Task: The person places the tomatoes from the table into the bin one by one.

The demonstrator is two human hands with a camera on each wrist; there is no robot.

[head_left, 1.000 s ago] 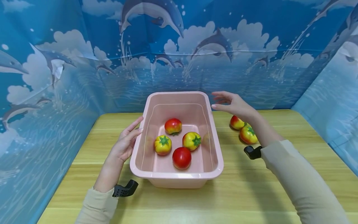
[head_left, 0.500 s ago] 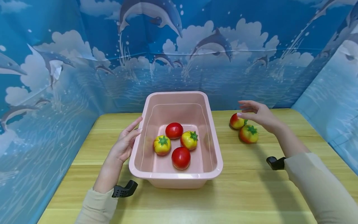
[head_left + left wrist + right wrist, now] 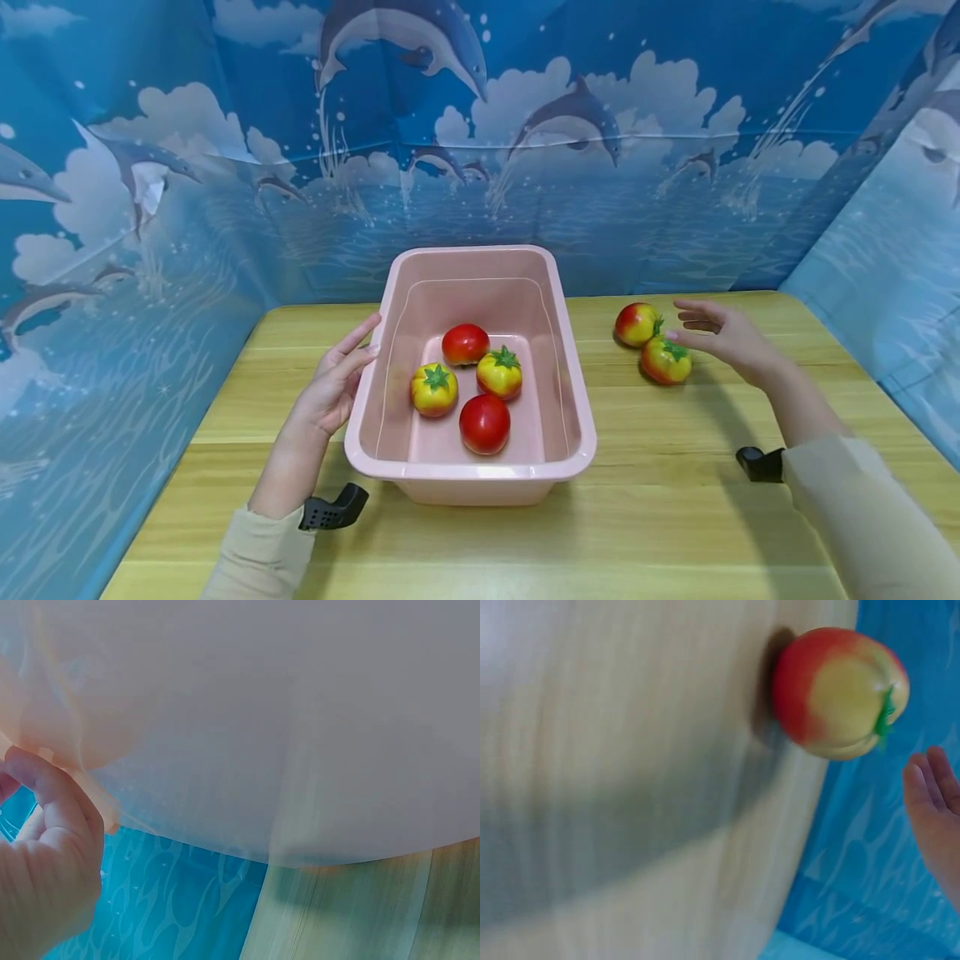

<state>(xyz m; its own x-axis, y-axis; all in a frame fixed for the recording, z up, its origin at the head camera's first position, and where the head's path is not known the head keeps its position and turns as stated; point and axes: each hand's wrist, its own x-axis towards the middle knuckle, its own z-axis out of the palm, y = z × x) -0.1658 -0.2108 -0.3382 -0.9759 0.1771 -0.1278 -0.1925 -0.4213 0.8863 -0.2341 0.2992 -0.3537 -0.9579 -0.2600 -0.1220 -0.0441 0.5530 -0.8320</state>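
A pink plastic basin (image 3: pixel 471 472) stands on the table in the head view. Several red and yellow toy tomatoes (image 3: pixel 484 424) with green leafy tops lie inside it. My left hand (image 3: pixel 336 379) holds the basin's left rim with thumb and fingers; the left wrist view shows the hand (image 3: pixel 56 840) at the basin wall. To the right of the basin, two more tomatoes sit side by side: a rear one (image 3: pixel 636 324) and a front one (image 3: pixel 666 360). My right hand (image 3: pixel 723 340) hovers just right of the front tomato, fingers loosely bent and holding nothing. The right wrist view shows one tomato (image 3: pixel 838 694) near the fingertips.
The wooden table (image 3: pixel 645 517) ends at the back against a blue dolphin-print curtain (image 3: pixel 480 167), which also hangs along both sides. Black camera mounts are worn on the left wrist (image 3: pixel 333 508) and the right wrist (image 3: pixel 759 464).
My right hand has moved from beside the basin's right rim rightward and down to the two tomatoes. Two tomatoes in the basin have rolled slightly. The left hand has stayed put.
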